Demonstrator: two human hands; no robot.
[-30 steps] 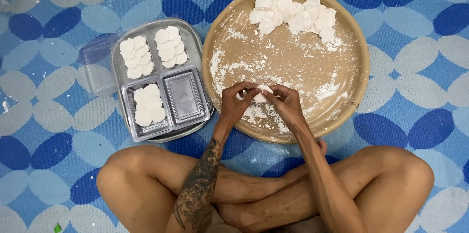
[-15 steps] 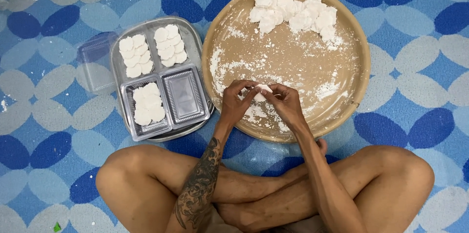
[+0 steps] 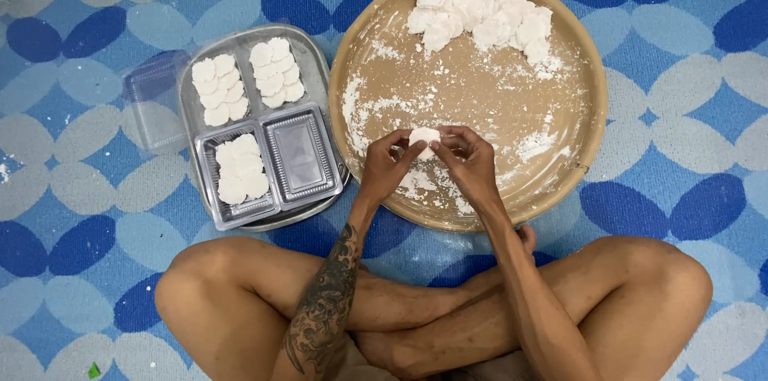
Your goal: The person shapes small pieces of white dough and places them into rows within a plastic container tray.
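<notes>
Both hands meet over the near part of a large round tan tray (image 3: 572,53) dusted with white flour. My left hand (image 3: 386,167) and my right hand (image 3: 470,165) pinch one small white dough piece (image 3: 424,139) between their fingertips, just above the tray. A heap of rough white dough lumps (image 3: 480,21) lies at the tray's far side. Left of the tray stands a metal tray (image 3: 308,49) with flat white dough rounds (image 3: 244,85) on it.
On the metal tray sit two clear plastic boxes: one filled with dough rounds (image 3: 238,169), one empty (image 3: 302,155). A clear plastic lid (image 3: 154,113) lies further left. I sit cross-legged on a blue patterned mat (image 3: 680,165); my knees flank the near edge.
Both hands have stayed over the tray's near part, working the dough piece between the fingers; it now shows rounder and raised at the fingertips. Nothing else moved.
</notes>
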